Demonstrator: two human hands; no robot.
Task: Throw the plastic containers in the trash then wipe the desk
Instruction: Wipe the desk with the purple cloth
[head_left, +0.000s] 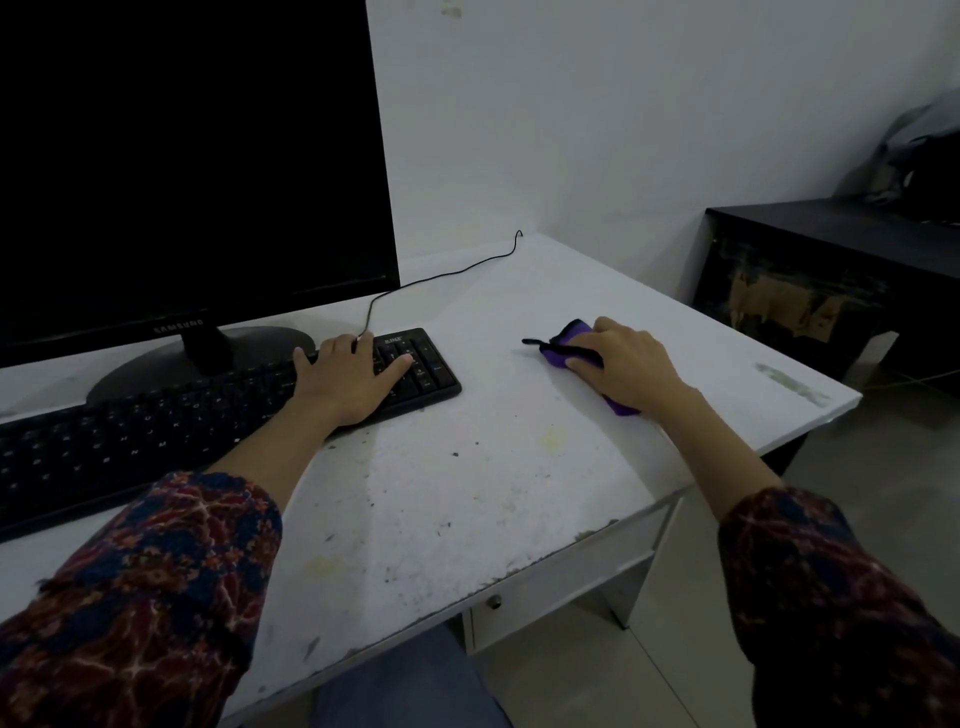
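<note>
Both hands lie flat: right hand pressing purple cloth on desk, left hand on keyboard.

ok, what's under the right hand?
A purple cloth with black trim, pressed on the white desk by the right hand. The cloth's middle is covered by the hand.

A purple cloth with a black edge lay bunched flat on the white desk, mostly hidden beneath the palm and fingers of the right hand. One crumpled end, with a thin black strip, stuck out past the fingertips; a small corner showed beside the wrist. The desk's surface around the hold was stained, speckled, and chipped along its near edge.
</note>
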